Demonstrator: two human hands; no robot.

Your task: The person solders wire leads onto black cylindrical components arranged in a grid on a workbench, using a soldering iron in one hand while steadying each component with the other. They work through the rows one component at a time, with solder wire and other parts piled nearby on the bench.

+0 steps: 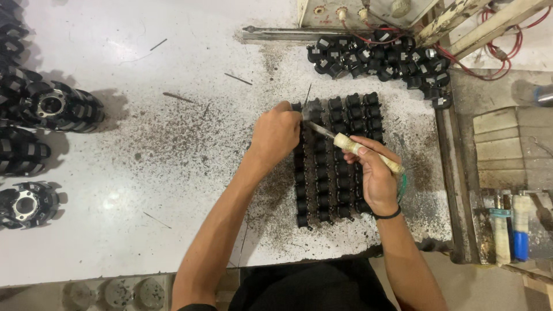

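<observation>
Far left of hands: black stator cores (49,106) on white worktop (144,190). Left hand (276,135) clenched on end coil bobbin (314,107) of black bobbin rows (334,161). Right hand (374,178) grasping soldering iron (351,145), tip at that bobbin. Step in hand, judged: terminal soldering. Next move calls for steady tip contact. Beyond right hand: loose bobbin pile (380,60).

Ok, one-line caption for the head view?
Left hand steadies black parts while right hand applies a soldering iron.
</observation>
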